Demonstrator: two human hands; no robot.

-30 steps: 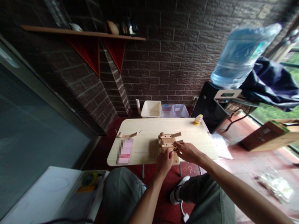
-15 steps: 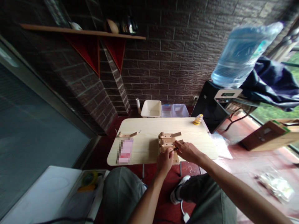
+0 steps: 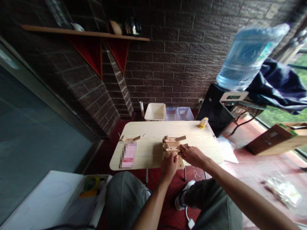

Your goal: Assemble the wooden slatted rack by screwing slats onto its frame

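A wooden assembly (image 3: 171, 143) of light brown pieces, with dark holes and slanted flat slats, lies on the pale table (image 3: 148, 131) near its front edge. My right hand (image 3: 192, 155) is closed round a small black-and-yellow screwdriver (image 3: 180, 152) at the assembly's right side. Opposite it, my left hand (image 3: 169, 163) rests against the wood with fingers pinched near the tool's tip; what they hold is too small to make out. The hands partly cover the assembly's near pieces.
A similar wooden piece (image 3: 130, 139) and a pixelated pink item (image 3: 129, 155) lie at the table's left. A yellow-and-clear bottle (image 3: 203, 123) stands at the back right. Behind the table are a cream bin (image 3: 155, 111) and clear tubs (image 3: 184, 113); a water dispenser (image 3: 213, 108) stands right.
Almost nothing differs. Both hands stay at the same place on the wooden assembly, with only a very slight shift of my right hand.
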